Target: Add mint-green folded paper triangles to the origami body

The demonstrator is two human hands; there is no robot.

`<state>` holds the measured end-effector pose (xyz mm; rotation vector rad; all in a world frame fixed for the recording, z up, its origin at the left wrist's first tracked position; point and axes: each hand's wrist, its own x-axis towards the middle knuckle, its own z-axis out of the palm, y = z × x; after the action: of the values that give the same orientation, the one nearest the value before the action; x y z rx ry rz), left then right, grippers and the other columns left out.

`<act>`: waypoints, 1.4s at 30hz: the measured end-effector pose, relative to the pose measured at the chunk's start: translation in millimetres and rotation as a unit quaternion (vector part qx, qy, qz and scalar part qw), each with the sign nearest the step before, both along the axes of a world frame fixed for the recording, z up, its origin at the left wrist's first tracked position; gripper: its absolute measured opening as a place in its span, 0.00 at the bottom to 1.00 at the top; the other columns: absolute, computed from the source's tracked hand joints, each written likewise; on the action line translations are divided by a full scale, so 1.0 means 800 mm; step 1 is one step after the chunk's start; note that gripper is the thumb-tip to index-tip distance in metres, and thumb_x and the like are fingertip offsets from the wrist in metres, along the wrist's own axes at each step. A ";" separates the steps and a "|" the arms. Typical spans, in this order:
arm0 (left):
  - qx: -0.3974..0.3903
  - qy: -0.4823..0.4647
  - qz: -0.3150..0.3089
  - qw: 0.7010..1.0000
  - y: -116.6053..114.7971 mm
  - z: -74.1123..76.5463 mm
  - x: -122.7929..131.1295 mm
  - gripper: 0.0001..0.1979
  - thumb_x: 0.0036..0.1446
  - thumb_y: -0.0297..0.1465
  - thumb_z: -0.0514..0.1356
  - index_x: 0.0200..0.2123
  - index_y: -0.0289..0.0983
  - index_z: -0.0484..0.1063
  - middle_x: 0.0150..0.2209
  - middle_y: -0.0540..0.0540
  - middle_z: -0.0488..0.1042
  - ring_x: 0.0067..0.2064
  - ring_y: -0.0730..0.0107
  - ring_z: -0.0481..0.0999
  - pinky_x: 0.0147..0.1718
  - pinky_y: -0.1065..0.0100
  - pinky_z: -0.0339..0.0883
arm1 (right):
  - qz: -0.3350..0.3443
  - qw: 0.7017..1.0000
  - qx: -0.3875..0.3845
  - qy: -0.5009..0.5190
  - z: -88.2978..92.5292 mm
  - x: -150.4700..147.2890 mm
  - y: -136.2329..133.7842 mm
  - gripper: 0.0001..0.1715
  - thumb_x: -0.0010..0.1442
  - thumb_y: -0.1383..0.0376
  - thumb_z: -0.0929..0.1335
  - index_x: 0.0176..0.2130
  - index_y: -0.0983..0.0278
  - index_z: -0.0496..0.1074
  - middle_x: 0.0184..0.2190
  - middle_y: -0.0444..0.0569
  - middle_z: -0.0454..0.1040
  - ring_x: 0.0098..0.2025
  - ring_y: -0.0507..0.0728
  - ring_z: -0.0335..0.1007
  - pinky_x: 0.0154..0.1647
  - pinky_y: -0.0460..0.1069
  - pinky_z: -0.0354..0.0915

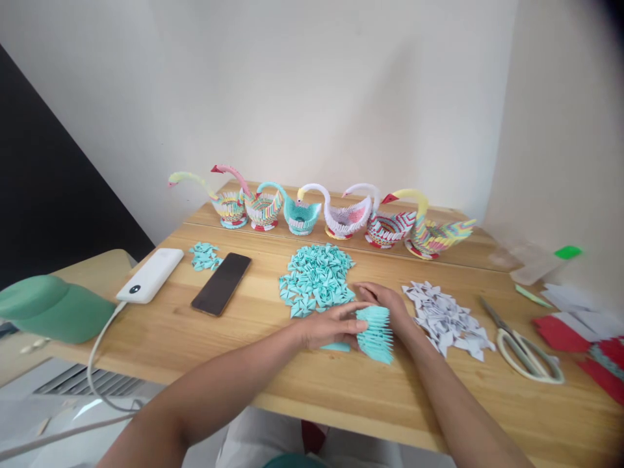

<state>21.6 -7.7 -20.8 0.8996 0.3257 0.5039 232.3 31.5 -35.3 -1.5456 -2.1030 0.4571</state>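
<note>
A turquoise assembly of folded paper pieces [375, 333], with rows of spiky points facing right, is gripped in my left hand [329, 325], thumb across its near side. Just behind it is my right hand [389, 299], its fingers curled closed near the right edge of a pile of loose turquoise paper pieces [319, 276]. Whatever lies between the right fingers is hidden. A flat turquoise piece [335, 347] shows on the table under my left hand.
Several paper swans [347, 218] stand along the back. White folded pieces [446, 315], scissors [524, 351] and red paper [558, 333] lie right. A phone [221, 284], white power bank [151, 276], small turquoise pile [205, 256] and green object [53, 309] are left on the wooden table [263, 364].
</note>
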 end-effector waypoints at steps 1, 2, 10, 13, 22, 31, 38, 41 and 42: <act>0.001 0.001 0.000 1.000 0.000 0.001 0.000 0.40 0.44 0.44 0.73 0.60 0.44 0.68 0.45 0.44 0.70 0.43 0.68 0.72 0.46 0.61 0.64 | 0.001 1.000 0.003 -0.004 0.000 0.000 0.000 0.22 0.66 0.57 0.60 0.46 0.60 0.78 0.47 0.53 0.81 0.46 0.65 0.78 0.46 0.56 0.71; 0.003 0.002 0.000 1.000 -0.001 0.002 0.000 0.40 0.44 0.45 0.73 0.60 0.44 0.68 0.45 0.44 0.70 0.43 0.68 0.72 0.46 0.61 0.64 | 0.002 1.000 0.005 -0.006 0.001 -0.001 -0.001 0.22 0.66 0.57 0.59 0.46 0.61 0.78 0.47 0.53 0.81 0.46 0.65 0.78 0.46 0.56 0.70; 0.012 0.007 0.003 1.000 -0.003 0.008 -0.003 0.39 0.44 0.45 0.72 0.59 0.44 0.68 0.45 0.43 0.71 0.42 0.67 0.71 0.45 0.62 0.65 | 0.005 1.000 -0.003 -0.006 0.004 -0.001 0.000 0.21 0.65 0.59 0.60 0.47 0.61 0.78 0.46 0.52 0.81 0.46 0.65 0.78 0.45 0.56 0.71; 0.009 0.009 0.003 1.000 -0.003 0.008 -0.002 0.39 0.44 0.45 0.73 0.59 0.44 0.69 0.45 0.43 0.70 0.42 0.68 0.71 0.45 0.62 0.65 | 0.007 1.000 -0.001 -0.004 0.001 0.001 0.001 0.21 0.65 0.59 0.60 0.47 0.60 0.78 0.47 0.52 0.81 0.47 0.65 0.78 0.46 0.56 0.71; 0.008 0.006 0.002 1.000 -0.002 0.004 -0.001 0.38 0.45 0.44 0.73 0.60 0.44 0.68 0.46 0.44 0.70 0.43 0.67 0.72 0.45 0.62 0.65 | 0.006 1.000 0.004 -0.001 -0.001 0.003 0.002 0.20 0.66 0.59 0.61 0.47 0.59 0.79 0.49 0.51 0.81 0.48 0.65 0.78 0.48 0.57 0.71; 0.007 -0.003 0.000 1.000 -0.001 0.001 0.000 0.39 0.45 0.44 0.72 0.60 0.44 0.67 0.45 0.44 0.70 0.41 0.69 0.72 0.45 0.62 0.65 | 0.005 1.000 -0.001 0.006 0.001 0.001 0.000 0.21 0.66 0.58 0.61 0.47 0.60 0.78 0.48 0.51 0.81 0.48 0.65 0.78 0.47 0.58 0.71; 0.002 -0.004 0.003 1.000 -0.002 0.003 0.000 0.37 0.45 0.44 0.73 0.59 0.44 0.69 0.45 0.44 0.71 0.42 0.68 0.72 0.45 0.63 0.65 | 0.004 1.000 -0.001 0.004 -0.003 0.003 0.002 0.21 0.66 0.58 0.61 0.47 0.60 0.78 0.48 0.51 0.81 0.48 0.66 0.78 0.48 0.58 0.71; 0.004 -0.005 0.001 1.000 -0.002 0.002 -0.001 0.37 0.46 0.43 0.72 0.59 0.44 0.68 0.46 0.44 0.71 0.43 0.68 0.72 0.46 0.62 0.65 | 0.003 1.000 0.007 0.003 -0.003 0.002 0.002 0.20 0.66 0.59 0.61 0.47 0.59 0.79 0.48 0.51 0.81 0.48 0.65 0.78 0.47 0.58 0.72; 0.005 -0.006 0.000 1.000 -0.002 0.002 -0.001 0.37 0.46 0.43 0.72 0.59 0.44 0.68 0.47 0.43 0.71 0.43 0.68 0.72 0.46 0.62 0.65 | 0.003 1.000 0.010 0.003 -0.002 0.002 0.002 0.20 0.66 0.58 0.61 0.46 0.59 0.79 0.47 0.51 0.81 0.47 0.65 0.78 0.47 0.57 0.72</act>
<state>20.9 -8.9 -19.5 0.9056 0.3123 0.5111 234.2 32.8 -37.1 -1.5250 -2.1013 0.4407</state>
